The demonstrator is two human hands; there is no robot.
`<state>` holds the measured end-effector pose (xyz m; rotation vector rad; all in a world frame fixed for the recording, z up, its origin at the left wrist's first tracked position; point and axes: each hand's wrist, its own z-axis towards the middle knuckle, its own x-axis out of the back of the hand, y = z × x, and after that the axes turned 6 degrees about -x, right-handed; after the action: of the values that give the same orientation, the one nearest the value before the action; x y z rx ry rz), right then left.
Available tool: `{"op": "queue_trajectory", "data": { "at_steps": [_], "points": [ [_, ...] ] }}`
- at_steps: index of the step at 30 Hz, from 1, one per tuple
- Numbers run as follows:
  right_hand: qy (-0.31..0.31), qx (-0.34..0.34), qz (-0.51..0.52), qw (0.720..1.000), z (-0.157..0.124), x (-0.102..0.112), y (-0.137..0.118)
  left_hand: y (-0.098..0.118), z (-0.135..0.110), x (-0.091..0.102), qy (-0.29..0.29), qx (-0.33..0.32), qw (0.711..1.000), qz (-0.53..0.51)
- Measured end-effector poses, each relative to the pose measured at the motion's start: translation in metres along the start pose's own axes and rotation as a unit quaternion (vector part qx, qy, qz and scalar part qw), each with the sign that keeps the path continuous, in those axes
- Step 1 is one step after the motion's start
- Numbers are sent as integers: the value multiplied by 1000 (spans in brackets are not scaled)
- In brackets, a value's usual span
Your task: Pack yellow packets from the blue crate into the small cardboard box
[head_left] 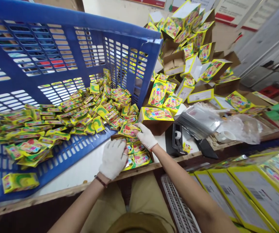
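Observation:
Both my hands wear white knit gloves. My left hand (pixel 113 158) rests knuckles-up, fingers curled over yellow-green candy packets (pixel 139 158) lying in a low brown cardboard box (pixel 151 154) at the table's front edge. My right hand (pixel 145 136) reaches over the same box and pinches one yellow packet (pixel 129 129) by its edge. Just left of them a big blue plastic crate (pixel 57 51) lies tipped on its side, with several loose packets (pixel 81 113) spilled over its slotted wall.
Behind the box stands a yellow printed carton (pixel 156 115); a heap of folded and open cartons (pixel 190 48) fills the back right. A black tape dispenser (pixel 177 137) and clear plastic bags (pixel 226 124) lie to the right. Flat yellow-edged cartons (pixel 251 194) are stacked lower right.

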<state>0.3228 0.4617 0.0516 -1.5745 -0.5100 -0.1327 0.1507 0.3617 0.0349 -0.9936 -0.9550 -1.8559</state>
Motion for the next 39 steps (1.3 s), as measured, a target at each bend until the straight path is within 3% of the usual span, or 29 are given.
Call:
{"op": "queue_trajectory", "data": {
  "at_steps": [3,9,15,21,24,27,29,31,33,37,39],
  "points": [
    [-51,-3,-37,998,12,-8,5,10,-5,-4,-46,-40,996,58],
    [-127,0,-213,969,23,-20,-5,18,-33,-21,50,-43,997,26],
    [-92,11,-323,942,16,-28,-20,20,-37,-22,68,-43,997,12],
    [-129,-4,-391,911,18,-32,-20,24,-42,-24,72,-51,996,12],
    [-107,3,-371,923,14,-41,-16,25,-45,-25,78,-34,996,-13],
    [-47,35,-220,974,4,-47,-3,18,-48,-27,111,-1,989,-98],
    [3,13,-76,997,-3,-48,10,7,-49,-28,173,71,968,-168],
    [30,-42,68,996,-11,-50,21,-5,-45,-30,220,192,928,-233],
    [33,-74,151,985,-19,-56,26,-14,-36,-31,208,298,873,-326],
    [9,-56,92,994,-31,-66,19,-18,-13,-30,129,371,733,-555],
    [-21,-56,63,996,-33,-66,14,-17,-9,-29,126,380,692,-601]
  ]
}}
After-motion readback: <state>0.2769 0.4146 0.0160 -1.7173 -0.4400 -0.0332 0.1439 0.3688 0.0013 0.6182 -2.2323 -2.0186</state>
